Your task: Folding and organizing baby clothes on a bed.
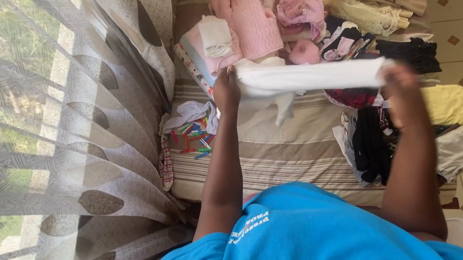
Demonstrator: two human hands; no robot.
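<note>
1. Both hands pinch a white cloth (pixel 310 78): our left hand (pixel 226 91) grips one end, our right hand (pixel 405 98) the other, pulling it into a flat band above the striped bed (pixel 285 152).
2. Open striped cover lies beneath the cloth; pink garments (pixel 251 23) crowd the far side, dark clothes (pixel 372 144) the right edge, a curtain (pixel 46 148) the left.
3. Our right fingers are blurred.
4. Both forearms reach forward, elbows spread.
</note>
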